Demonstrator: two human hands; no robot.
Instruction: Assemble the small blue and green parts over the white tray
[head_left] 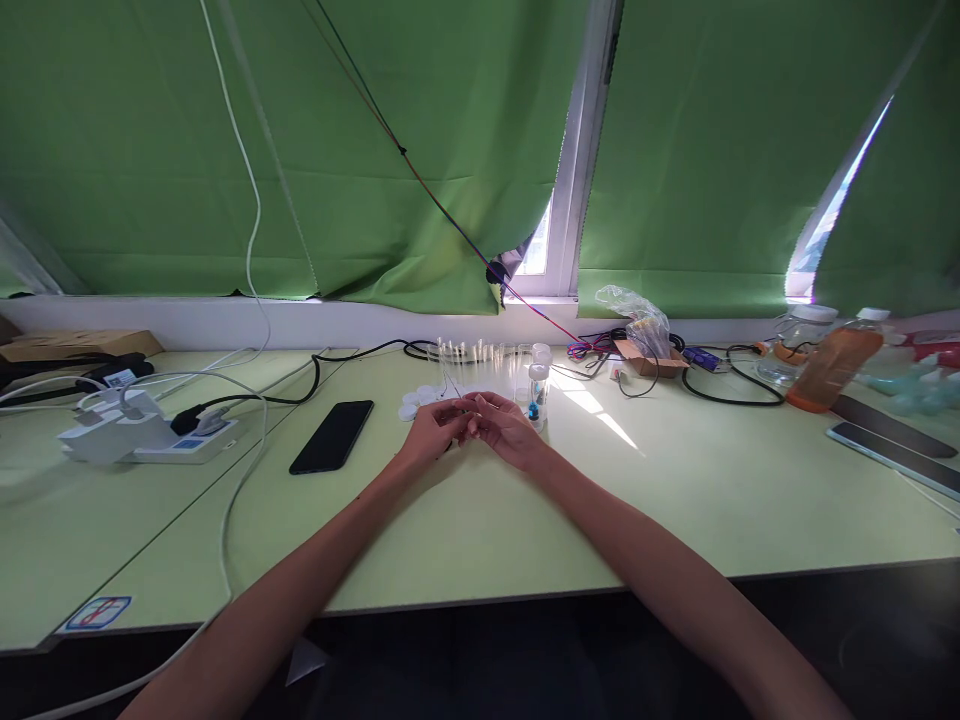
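Left hand and right hand, frame centre: fingertips together, seemingly for fine control; what they pinch, cannot tell. Clear tubes, ranked just behind; white discs, left; capped vial, right: all apparently set within easy reach.

This looks like a workroom, part office and part light workshop, by a window. Green fabric blinds cover most of the pale-framed window behind a pale green, flat-topped desk. Near its left end sits a white plastic power strip with plugs; a black slab phone lies left of centre. Toward the far edge are clear, slender tubes and an open brown cardboard box; a clear bottle of orange liquid is near the far right corner.
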